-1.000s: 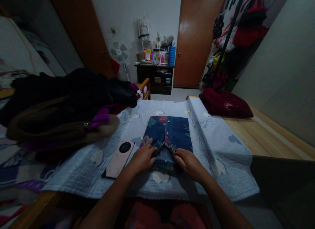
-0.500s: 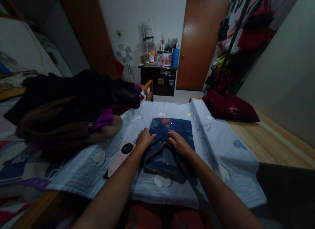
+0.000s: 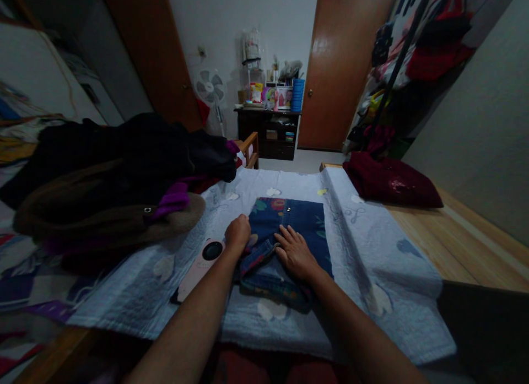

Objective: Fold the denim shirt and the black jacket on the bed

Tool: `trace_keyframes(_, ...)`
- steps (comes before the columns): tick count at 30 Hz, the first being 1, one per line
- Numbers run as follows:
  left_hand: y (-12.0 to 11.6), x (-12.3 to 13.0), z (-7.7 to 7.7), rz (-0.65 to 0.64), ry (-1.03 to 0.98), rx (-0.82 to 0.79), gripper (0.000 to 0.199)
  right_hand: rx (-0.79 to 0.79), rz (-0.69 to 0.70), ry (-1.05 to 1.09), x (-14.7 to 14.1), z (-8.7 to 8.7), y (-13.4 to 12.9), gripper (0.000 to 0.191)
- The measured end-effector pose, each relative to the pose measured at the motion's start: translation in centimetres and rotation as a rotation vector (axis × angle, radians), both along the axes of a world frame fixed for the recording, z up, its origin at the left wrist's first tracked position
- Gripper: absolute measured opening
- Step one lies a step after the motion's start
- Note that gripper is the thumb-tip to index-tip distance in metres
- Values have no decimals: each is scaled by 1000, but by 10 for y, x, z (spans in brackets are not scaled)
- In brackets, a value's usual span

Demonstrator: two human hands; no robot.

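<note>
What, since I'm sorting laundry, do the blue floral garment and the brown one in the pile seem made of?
Blue floral garment: probably denim with a matte finish, judging by its blue cloth, front seam and shiny, metal-looking fastener.
Brown garment: perhaps fleece or plush; its surface looks soft and dull, but the dim light leaves this open.

Clock centred on the garment (image 3: pixel 306 224), 12 = away from me. Garment lies on the cloth (image 3: pixel 248 324). Phone (image 3: pixel 198 275): same cloth, 9 o'clock, near it. Clothes pile (image 3: pixel 124 174): 10. Folded clothing (image 3: pixel 392 183): 2, on the bench (image 3: pixel 413 224). Past the cloth: cabinet (image 3: pixel 266 133) 12, fan (image 3: pixel 210 87) 11, door (image 3: pixel 336 75) 1. Bags (image 3: pixel 433 53) hang between 1 and 2.
</note>
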State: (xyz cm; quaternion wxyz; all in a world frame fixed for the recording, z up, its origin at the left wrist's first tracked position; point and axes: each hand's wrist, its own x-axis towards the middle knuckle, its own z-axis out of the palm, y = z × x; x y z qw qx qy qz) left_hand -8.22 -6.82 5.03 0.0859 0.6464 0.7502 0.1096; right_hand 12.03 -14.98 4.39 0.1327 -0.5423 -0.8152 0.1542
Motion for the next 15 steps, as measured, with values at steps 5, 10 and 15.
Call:
trace_keyframes(5,-1,11,2,-81,78,117,32,-16,-10,-1,0,-1,0,53)
trace_keyframes(10,-3,36,-5,-498,52,248,41,4,-14,6,-2,0,-1,51)
trace_keyframes(15,-9,44,-27,-535,56,70,52,-51,8,142,5,-3,4,49)
